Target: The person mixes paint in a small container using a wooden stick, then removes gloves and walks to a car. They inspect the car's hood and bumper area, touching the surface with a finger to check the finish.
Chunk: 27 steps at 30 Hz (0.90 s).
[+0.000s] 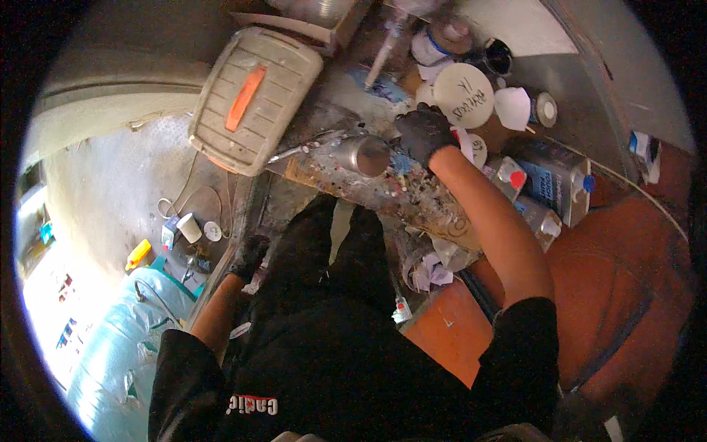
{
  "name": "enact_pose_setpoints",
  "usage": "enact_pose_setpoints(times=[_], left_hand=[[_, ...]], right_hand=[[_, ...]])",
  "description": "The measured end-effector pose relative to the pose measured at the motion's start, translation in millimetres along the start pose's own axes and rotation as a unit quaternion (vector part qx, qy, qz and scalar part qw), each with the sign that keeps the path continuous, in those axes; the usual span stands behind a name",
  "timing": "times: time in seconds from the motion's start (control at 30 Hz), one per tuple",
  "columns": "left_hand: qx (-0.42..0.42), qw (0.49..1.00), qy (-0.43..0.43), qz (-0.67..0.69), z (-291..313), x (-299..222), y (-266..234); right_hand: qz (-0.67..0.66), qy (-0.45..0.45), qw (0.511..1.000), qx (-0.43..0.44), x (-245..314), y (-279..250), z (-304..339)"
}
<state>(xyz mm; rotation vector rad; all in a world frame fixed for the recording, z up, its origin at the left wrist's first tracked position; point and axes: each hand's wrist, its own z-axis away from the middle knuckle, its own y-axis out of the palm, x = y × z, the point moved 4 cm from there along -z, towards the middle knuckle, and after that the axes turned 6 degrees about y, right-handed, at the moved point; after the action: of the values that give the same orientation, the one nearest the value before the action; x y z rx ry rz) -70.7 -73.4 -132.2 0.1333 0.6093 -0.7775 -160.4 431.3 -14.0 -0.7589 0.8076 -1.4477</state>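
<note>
My right hand (pixel 426 134), in a black glove, is over the stained workbench (pixel 434 210). Its fingers curl down, and whatever they hold is hidden beneath them. Just left of it stands a silver metal cup (pixel 364 156). A large round white lid (pixel 462 94) with handwriting lies just beyond that hand, and a smaller white lid (pixel 477 149) is beside its wrist. Low at my left side hangs my left hand (pixel 250 258), also dark-gloved, near the bench-side edge; its fingers are too dark to make out.
A grey lidded box (pixel 254 99) with an orange handle stands at the far left of the bench. Metal cans (pixel 549 180) crowd the right side, with tins (pixel 442 40) at the back. Crumpled paper (pixel 431 274) lies below the bench edge. Turquoise sheeting (pixel 121 339) covers something at lower left.
</note>
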Motion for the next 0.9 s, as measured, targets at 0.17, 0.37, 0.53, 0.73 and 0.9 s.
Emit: enact_pose_setpoints(times=[0.17, 0.37, 0.53, 0.73, 0.9], left_hand=[[-0.052, 0.992, -0.014, -0.114, 18.1, 11.1, -6.4], [-0.065, 0.998, 0.026, -0.008, 45.6, 34.3, -11.8], [-0.047, 0.982, 0.097, -0.152, 35.2, 111.0, -20.9], [-0.044, 0.996, -0.047, 0.063, -4.6, 75.9, -11.1], [0.02, 0.974, 0.213, -0.072, -22.0, -32.8, -7.9]], right_hand=[[0.086, 0.072, 0.983, 0.143, 17.1, 57.7, -50.0], [0.108, 0.085, 0.979, 0.149, 21.8, 45.6, -42.8], [-0.047, 0.075, 0.992, 0.092, 10.6, 17.2, -38.6], [-0.206, 0.063, 0.961, -0.173, -26.6, -47.7, 56.8], [-0.345, 0.235, 0.874, -0.25, -117.7, -24.7, 192.6]])
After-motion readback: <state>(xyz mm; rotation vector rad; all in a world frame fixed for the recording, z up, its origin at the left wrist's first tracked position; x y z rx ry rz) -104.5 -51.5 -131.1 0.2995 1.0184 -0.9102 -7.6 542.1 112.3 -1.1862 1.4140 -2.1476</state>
